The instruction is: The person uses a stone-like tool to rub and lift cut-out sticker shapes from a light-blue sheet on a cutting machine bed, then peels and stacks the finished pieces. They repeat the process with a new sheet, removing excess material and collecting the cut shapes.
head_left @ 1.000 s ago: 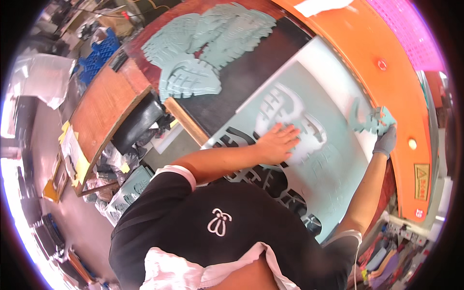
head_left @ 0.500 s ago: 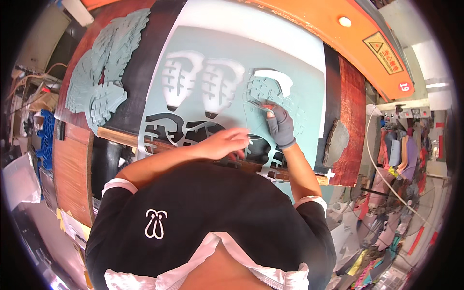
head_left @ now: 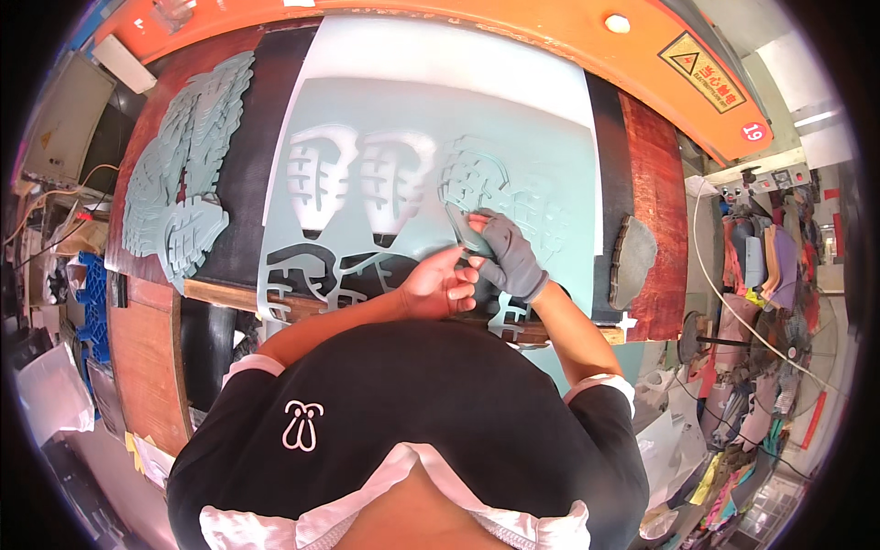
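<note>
A teal sheet (head_left: 568,137) lies over a white sheet on the bench, with two slotted, shoe-shaped cut-outs showing white. To their right is a similar slotted teal piece (head_left: 469,174), its narrow end toward me. My right hand (head_left: 511,257), in a grey fingerless glove, pinches teal material at that narrow end. My bare left hand (head_left: 442,282) meets it there, fingers curled and thumb at the edge of the material. What the left fingers hold, if anything, is hidden. Fainter cut outlines (head_left: 545,220) mark the sheet right of the piece.
Stacked teal cut pieces (head_left: 197,137) lie at the left of the bench. A grey curved piece (head_left: 632,261) rests at the right. An orange machine beam (head_left: 550,37) spans the far side. Dark cut openings (head_left: 302,268) line the sheet's near edge.
My right hand has come nearer and left, and my left hand has moved in to meet it. The white crescent beside the slotted piece is no longer visible.
</note>
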Demonstrator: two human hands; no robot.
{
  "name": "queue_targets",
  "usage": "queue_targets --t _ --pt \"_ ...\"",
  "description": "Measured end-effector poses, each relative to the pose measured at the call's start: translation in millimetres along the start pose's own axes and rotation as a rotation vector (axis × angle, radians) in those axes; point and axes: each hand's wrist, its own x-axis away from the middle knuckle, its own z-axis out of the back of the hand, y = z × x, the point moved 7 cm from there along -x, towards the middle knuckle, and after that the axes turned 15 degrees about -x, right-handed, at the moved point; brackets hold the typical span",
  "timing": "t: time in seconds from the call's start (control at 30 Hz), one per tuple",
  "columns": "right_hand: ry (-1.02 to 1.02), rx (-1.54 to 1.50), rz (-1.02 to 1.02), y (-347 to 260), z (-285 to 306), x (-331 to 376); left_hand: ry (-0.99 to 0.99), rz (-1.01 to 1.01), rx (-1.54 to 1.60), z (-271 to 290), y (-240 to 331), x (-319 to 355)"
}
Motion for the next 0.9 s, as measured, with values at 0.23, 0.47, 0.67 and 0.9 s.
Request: queue_targets --t 0.23,0.47,0.67,0.9 --pt "-0.015 0.072 -0.054 10.6 2.9 -22.5 0.039 0.089 -0.166 -6.4 -3.0 7.8" --pt "0.055 -0.095 -0.107 5.3 11.8 -25.1 0.003 0.074 -0.282 -20.3 7.0 10.9" --pt "0.492 -0.525 -0.66 78.1 46.6 -28.4 0.005 -0.02 -1.536 -40.5 50.2 40.0" --pt "0.751 -0.177 -0.773 127.6 153.9 -87.5 0.647 -0.493 -2.558 -18.9 110.9 17.6"
